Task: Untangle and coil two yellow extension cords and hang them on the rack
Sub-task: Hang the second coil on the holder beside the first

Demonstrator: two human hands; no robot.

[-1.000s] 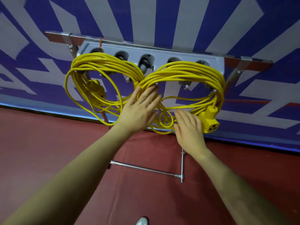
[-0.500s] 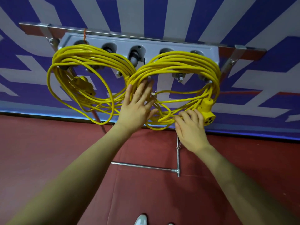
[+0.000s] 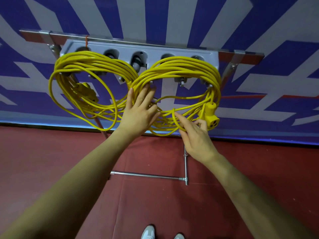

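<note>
Fingers: left hand flat on right coil; right hand pinches a loose loop.
Risk: tugging could drag that coil off the rack.

- The place looks like a staged work or training area rather than a home.
- A banner wall of blue and white stripes fills the top half of the frame.
- A grey metal rack with pegs stands on steel legs at centre.
- Dark red floor mats cover the lower half.
</note>
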